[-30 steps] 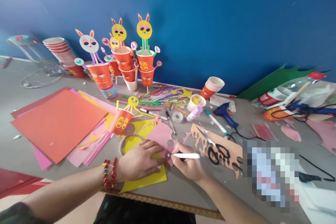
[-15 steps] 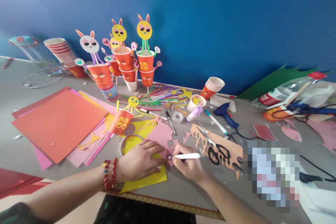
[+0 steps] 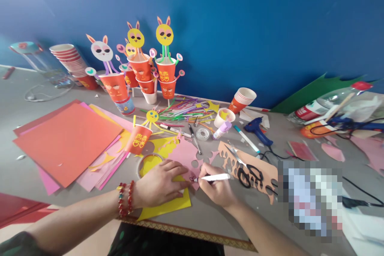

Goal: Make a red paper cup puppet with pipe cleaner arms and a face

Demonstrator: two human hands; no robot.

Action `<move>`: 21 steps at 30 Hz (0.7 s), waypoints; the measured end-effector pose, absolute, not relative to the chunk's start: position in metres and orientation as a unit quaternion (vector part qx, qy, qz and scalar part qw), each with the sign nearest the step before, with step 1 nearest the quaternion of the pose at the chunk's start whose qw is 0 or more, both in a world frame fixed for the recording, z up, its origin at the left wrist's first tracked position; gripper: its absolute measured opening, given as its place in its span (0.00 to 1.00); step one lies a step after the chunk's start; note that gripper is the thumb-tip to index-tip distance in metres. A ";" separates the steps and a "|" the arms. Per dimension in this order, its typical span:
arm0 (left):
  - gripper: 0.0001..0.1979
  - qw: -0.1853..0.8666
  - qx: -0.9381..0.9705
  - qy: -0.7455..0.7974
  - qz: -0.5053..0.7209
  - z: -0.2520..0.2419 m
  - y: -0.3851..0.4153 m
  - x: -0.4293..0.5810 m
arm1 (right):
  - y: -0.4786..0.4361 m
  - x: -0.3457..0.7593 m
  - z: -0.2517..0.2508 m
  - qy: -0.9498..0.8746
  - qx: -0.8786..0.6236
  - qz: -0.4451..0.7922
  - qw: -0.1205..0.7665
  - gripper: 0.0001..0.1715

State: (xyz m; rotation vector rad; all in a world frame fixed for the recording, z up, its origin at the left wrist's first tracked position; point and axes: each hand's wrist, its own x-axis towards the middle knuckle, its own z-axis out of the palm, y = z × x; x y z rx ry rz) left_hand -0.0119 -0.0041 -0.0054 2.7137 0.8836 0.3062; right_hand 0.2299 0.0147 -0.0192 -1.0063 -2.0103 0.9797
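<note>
My left hand (image 3: 160, 184), a red bead bracelet at its wrist, lies flat with fingers spread on a pink paper sheet (image 3: 183, 153) that overlaps a yellow sheet (image 3: 168, 207). My right hand (image 3: 216, 190) grips a white pen (image 3: 213, 177), its tip touching the pink paper just beyond my left fingertips. A small dark drawn mark shows at the pen tip. A roll of tape (image 3: 143, 159) lies just beyond my left hand.
A stack of orange, pink and yellow paper (image 3: 66, 140) lies at left. Bunny-topped orange cups (image 3: 141, 68) stand at the back, with straws (image 3: 183, 110), a cup stack (image 3: 243, 99), a blue glue gun (image 3: 257, 130), black scissors (image 3: 249, 176) on a cut tan sheet, and a bottle (image 3: 327, 106) at right.
The pen tip has shifted slightly right and up on the pink paper, and a small drawn mark now shows there. My left hand has stayed in place.
</note>
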 end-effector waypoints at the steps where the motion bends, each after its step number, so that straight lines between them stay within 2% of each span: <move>1: 0.16 0.135 0.937 0.305 0.106 -0.005 -0.004 -0.012 | 0.015 0.230 -0.020 -0.771 -0.387 0.376 0.339 0.10; 21: 0.17 0.133 0.938 0.299 0.110 -0.005 -0.004 -0.012 | 0.015 0.231 -0.021 -0.770 -0.402 0.357 0.344 0.11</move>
